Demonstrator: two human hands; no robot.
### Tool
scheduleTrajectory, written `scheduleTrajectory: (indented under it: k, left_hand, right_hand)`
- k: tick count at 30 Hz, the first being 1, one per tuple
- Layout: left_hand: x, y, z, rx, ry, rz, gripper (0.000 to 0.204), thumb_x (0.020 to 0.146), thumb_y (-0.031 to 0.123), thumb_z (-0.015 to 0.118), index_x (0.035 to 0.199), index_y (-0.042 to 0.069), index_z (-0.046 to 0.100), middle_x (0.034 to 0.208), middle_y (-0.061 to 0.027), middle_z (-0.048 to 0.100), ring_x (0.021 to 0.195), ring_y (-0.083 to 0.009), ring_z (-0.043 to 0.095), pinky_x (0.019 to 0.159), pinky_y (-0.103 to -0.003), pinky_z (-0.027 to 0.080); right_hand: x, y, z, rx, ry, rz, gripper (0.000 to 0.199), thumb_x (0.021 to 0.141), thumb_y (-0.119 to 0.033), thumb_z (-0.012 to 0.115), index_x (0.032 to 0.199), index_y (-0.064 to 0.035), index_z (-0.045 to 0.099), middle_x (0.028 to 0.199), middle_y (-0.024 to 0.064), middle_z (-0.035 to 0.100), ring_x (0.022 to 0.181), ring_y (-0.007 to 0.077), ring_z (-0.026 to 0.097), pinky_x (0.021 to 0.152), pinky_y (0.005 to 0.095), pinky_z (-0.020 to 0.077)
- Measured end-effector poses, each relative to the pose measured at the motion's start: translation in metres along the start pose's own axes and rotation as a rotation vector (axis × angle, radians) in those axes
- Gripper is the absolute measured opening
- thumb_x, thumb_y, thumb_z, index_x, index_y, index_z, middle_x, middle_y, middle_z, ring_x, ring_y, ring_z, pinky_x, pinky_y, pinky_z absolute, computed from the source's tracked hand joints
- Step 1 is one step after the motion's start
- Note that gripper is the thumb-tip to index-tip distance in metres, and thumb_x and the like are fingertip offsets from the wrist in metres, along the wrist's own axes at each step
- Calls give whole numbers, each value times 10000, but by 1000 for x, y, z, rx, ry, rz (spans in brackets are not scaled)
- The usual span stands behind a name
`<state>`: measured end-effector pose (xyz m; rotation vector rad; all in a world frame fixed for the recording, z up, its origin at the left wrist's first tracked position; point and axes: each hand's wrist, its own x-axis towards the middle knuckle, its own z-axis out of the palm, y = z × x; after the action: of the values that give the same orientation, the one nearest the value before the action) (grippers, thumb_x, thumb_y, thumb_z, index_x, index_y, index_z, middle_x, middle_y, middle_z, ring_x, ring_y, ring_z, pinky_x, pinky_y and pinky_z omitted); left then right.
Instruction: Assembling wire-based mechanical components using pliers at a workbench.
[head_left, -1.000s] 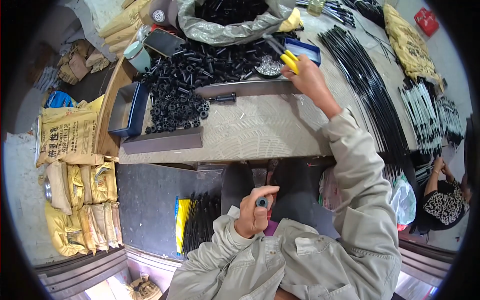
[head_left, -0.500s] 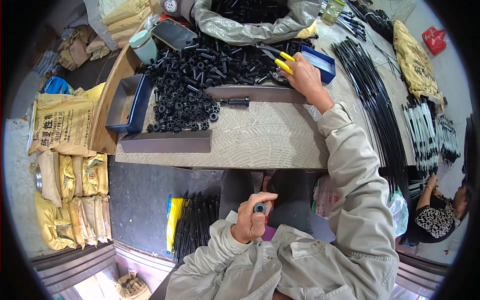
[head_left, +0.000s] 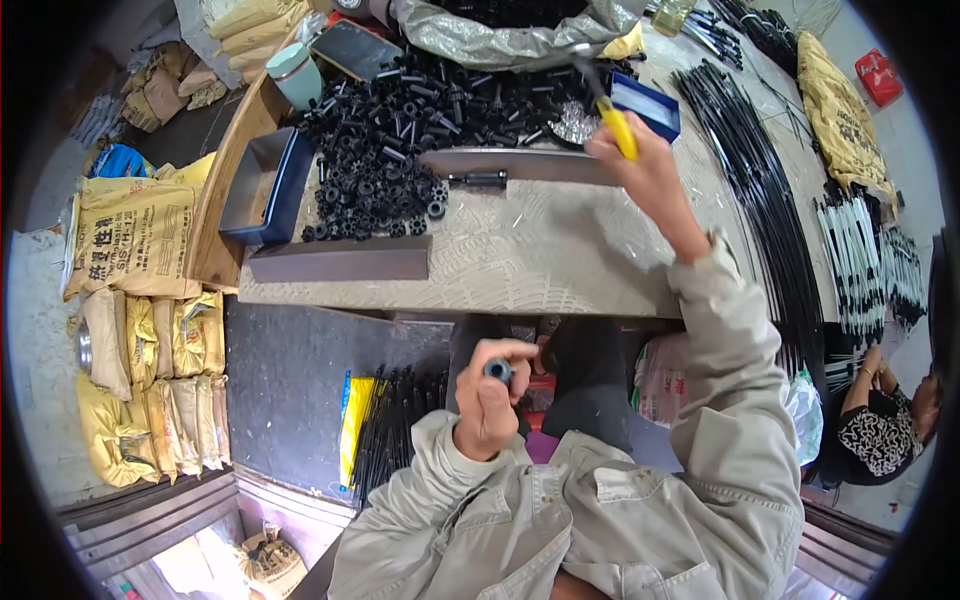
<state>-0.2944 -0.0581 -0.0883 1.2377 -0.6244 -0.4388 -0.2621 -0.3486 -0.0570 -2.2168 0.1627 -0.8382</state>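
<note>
Left hand: the left hand (head_left: 487,405) is curled tight around a short black tube (head_left: 497,371), held close to the chest, below the table edge; only the tube's round end shows above the thumb.
Right hand: the right hand (head_left: 645,175) is stretched out over the table (head_left: 560,260), fist closed on a yellow-handled tool (head_left: 612,118) whose dark head points away from it.
Tube: it looks rigid, light and smooth, probably plastic; best gripped around its middle, as now.
Tool: stiff, likely head-heavy; the yellow handle is the place to hold.
Near the right hand: a pile of black parts (head_left: 400,130) lies to its left, a blue tray (head_left: 645,105) just beyond it.
</note>
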Motion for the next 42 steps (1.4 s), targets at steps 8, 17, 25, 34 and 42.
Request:
scheduleTrajectory:
  k: [8, 17, 25, 34, 42]
  left_hand:
    - [12, 32, 25, 4, -86, 118, 537, 928, 480, 306, 920, -23, 496, 621, -24, 454, 529, -82, 415, 462, -224, 314]
    - [-16, 34, 31, 60, -70, 177, 502, 932, 462, 312, 899, -17, 460, 653, -33, 463, 513, -81, 408, 452, -227, 313]
    - [-28, 34, 35, 71, -15, 137, 561, 909, 525, 308, 973, -10, 463, 701, -24, 473, 528, -63, 379, 464, -213, 288]
    - [-29, 27, 32, 75, 1, 179, 511, 928, 466, 329, 958, -24, 469, 727, -42, 489, 533, -77, 399, 464, -228, 311]
    - [-25, 19, 19, 187, 90, 260, 561, 919, 504, 304, 950, -27, 482, 696, -49, 502, 518, -75, 410, 456, -232, 318]
  right_hand:
    - [-133, -130, 30, 949, -22, 168, 125, 727, -86, 704, 786, -15, 621, 900, 110, 514, 807, 161, 509, 693, 265, 420]
    - [-149, -143, 27, 712, 32, -54, 156, 776, -152, 684, 792, -17, 608, 921, 111, 520, 791, 154, 508, 685, 263, 423]
    - [-158, -148, 27, 701, 37, 15, 124, 772, -107, 679, 784, -10, 603, 914, 109, 524, 810, 163, 500, 732, 279, 405]
    - [-160, -148, 33, 715, 36, 14, 123, 766, -102, 684, 796, -15, 602, 902, 108, 526, 806, 161, 495, 730, 270, 395]
    - [-163, -157, 55, 592, 138, -14, 108, 777, -79, 668, 823, -3, 608, 952, 115, 513, 771, 142, 491, 684, 253, 412]
